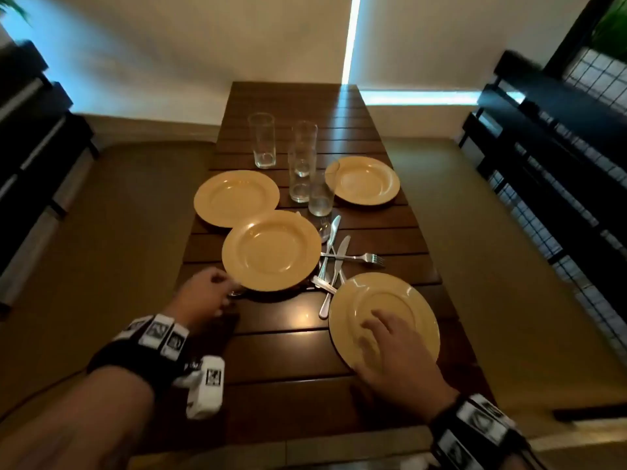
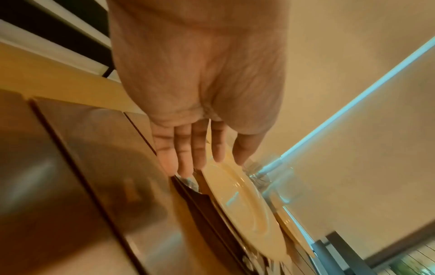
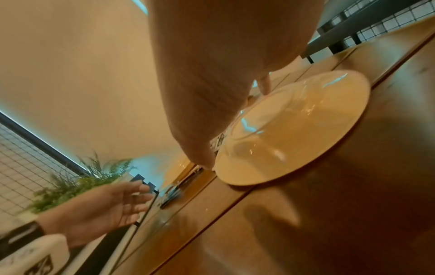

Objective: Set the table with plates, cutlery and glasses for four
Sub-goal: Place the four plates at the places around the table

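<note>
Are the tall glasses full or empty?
Empty. The four glasses are clear to the bottom, and the wooden table shows through them.

Domestic dining corner: slatted dark wooden table (image 1: 298, 337) against a drawn pale roller blind (image 1: 210, 45); cushioned bench seats (image 1: 112, 232) left and right; dark slatted backrests (image 1: 549, 137); green potted plant (image 1: 610, 32) far right; yellow plates (image 1: 235, 197), glasses (image 1: 262, 140)

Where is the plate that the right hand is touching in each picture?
Head view: the plate lies at lower right on the wooden table, under the right hand.
Left wrist view: not in it.
Right wrist view: upper right, below the fingers.
Shared landmark: the left hand.
</note>
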`<move>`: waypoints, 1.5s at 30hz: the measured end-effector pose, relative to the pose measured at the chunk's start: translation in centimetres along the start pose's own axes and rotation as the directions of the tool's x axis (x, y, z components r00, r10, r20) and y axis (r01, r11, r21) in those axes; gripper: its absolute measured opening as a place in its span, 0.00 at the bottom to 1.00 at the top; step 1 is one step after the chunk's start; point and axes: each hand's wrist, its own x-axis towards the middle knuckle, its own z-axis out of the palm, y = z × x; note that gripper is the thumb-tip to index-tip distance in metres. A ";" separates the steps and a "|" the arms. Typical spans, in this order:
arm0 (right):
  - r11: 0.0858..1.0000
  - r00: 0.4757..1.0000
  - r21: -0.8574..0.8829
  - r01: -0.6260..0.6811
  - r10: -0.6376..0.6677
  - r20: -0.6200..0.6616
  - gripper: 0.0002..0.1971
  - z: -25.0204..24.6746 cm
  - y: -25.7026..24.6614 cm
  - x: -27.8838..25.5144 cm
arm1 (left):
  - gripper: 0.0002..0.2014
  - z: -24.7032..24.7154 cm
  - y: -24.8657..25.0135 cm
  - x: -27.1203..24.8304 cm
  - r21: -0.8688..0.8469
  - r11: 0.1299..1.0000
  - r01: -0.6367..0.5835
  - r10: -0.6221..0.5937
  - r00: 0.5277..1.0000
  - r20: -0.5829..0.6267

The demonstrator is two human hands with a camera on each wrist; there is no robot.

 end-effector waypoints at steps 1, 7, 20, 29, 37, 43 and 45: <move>1.000 1.000 -0.005 -0.015 0.015 0.021 0.41 0.4 -0.6 0.9 | 0.09 -0.1 0.2 1.4 -0.036 0.999 0.011 -0.013 0.999 -0.050; 0.967 0.979 -0.171 -0.189 0.200 0.048 0.53 3.6 -3.3 3.5 | 0.32 -0.3 1.3 5.8 0.007 0.998 0.069 -0.066 0.975 -0.212; 0.960 0.958 -0.108 -0.259 0.270 0.101 0.45 1.6 -5.2 3.6 | 0.26 1.4 2.6 6.6 -0.006 0.998 0.064 -0.064 0.981 -0.185; 0.967 0.956 -0.011 -0.254 0.249 -0.158 0.27 -6.0 -2.6 -0.8 | 0.18 1.0 3.5 2.2 -0.379 0.925 -0.013 -0.007 0.999 -0.051; 0.673 0.768 0.678 -0.296 0.590 -0.251 0.15 -12.0 1.6 -4.4 | 0.15 1.2 4.7 -7.5 -0.521 0.848 -0.098 0.089 0.995 -0.042; 0.320 0.647 0.836 -0.446 0.761 0.054 0.22 -10.4 5.5 -4.8 | 0.18 5.5 5.5 -13.1 -0.589 0.803 -0.094 0.171 0.983 0.075; 0.290 0.632 0.828 -0.479 0.769 0.096 0.29 -10.2 6.0 -4.7 | 0.19 7.3 5.7 -14.0 -0.526 0.838 -0.146 0.218 0.973 0.079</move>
